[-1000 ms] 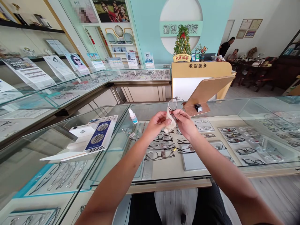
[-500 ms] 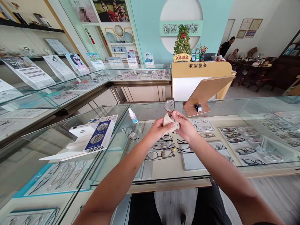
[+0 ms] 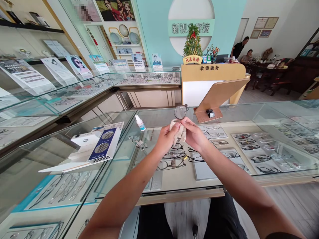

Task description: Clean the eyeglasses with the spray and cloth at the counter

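Note:
A pair of dark-rimmed glasses (image 3: 180, 112) is held up over the glass counter, one lens standing above my hands. My right hand (image 3: 194, 133) pinches the frame near its middle. In my left hand (image 3: 166, 138) is a cream cleaning cloth (image 3: 179, 133), folded over the lower part of the glasses, with the thumb pressed on top. That covered lens is hidden from view. Left of my hands, a small white spray bottle (image 3: 140, 123) with a blue label stands on the counter.
An opened blue-and-white box (image 3: 104, 146) lies on the counter at left. A wooden tabletop mirror stand (image 3: 216, 96) stands beyond my right hand. Several eyeglass frames (image 3: 171, 164) lie inside the glass display case (image 3: 164, 196) below. Two people sit or lean by a dark table (image 3: 264, 71) far right.
My left hand has shifted slightly up, its thumb now higher on the cloth. The glasses have turned a little, so a hinge end now points right. The camera view has shifted slightly.

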`<state>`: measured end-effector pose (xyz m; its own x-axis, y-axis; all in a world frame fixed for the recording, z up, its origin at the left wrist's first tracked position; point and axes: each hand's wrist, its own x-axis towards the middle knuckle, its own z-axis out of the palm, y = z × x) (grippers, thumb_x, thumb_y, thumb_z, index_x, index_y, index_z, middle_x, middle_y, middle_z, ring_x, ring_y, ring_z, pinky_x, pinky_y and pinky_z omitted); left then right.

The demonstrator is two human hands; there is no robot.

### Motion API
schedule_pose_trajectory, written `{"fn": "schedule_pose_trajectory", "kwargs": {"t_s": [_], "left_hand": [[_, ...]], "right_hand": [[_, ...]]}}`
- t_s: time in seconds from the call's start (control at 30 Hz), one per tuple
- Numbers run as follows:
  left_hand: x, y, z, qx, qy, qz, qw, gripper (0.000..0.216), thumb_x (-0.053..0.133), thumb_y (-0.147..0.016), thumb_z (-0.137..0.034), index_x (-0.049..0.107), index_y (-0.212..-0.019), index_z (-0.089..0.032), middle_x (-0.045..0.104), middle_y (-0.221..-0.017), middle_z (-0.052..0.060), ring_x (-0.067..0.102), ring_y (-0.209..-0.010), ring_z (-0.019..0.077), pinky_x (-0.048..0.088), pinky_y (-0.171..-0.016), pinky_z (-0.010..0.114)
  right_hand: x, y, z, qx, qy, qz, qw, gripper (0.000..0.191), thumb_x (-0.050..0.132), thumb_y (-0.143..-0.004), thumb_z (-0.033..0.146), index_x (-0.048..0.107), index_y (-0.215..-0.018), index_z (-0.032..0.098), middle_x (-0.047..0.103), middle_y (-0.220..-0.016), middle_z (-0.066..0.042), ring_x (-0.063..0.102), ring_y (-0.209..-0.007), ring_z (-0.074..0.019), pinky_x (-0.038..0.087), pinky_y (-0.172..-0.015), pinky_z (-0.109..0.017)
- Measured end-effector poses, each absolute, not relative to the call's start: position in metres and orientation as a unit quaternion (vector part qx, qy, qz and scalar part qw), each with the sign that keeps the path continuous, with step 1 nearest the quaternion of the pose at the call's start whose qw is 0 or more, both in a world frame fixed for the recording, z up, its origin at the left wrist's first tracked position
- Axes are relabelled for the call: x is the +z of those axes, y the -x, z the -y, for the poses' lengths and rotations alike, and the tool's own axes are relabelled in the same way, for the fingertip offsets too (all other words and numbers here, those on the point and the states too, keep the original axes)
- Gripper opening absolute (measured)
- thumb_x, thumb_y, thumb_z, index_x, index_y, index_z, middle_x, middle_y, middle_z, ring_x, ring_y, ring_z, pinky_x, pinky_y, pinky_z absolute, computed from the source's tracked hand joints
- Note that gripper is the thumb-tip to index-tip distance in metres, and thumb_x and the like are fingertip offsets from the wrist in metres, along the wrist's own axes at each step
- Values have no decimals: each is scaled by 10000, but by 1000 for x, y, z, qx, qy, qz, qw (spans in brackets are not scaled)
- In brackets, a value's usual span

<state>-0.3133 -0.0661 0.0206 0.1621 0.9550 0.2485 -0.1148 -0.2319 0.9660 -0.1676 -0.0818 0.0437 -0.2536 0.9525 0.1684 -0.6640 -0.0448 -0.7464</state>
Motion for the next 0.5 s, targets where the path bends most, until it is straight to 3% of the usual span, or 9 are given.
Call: {"fn": "schedule_pose_trajectory", "kwargs": {"t_s": [0.1,0.23,0.37,0.5], "left_hand": [[21,317,62,494,-562,-349,564,625,793,-801,-829,744,-769,-206,667,-690,17,570,-633,150,480,-624,302],[25,323,60,435,-565,-304,632,631,937,-713,-717,805,-1020,-182,716,-824,34,604,-705,152,462,-631,276],[27,323,61,435,-608,-276,604,590,971,-745,-578,787,-1127,-167,716,-851,31,588,-708,136,438,-618,258],[26,315,66,499,-584,-313,558,557,899,-800,-662,761,-1057,-187,690,-787,16,601,-665,145,495,-562,265]], "right_hand": [[48,162,80,698,206,370,578,424,988,-739,456,615,-757,255,744,-926,9,624,-802,-175,512,-725,-288],[48,155,74,684,210,388,581,412,978,-745,491,639,-765,257,779,-987,-18,648,-827,-189,518,-720,-307],[42,157,71,678,216,386,587,418,972,-748,506,638,-786,258,713,-848,12,564,-677,-145,458,-585,-281],[38,168,76,705,198,371,571,419,952,-785,516,616,-828,270,641,-785,49,526,-594,-130,381,-450,-273]]}}
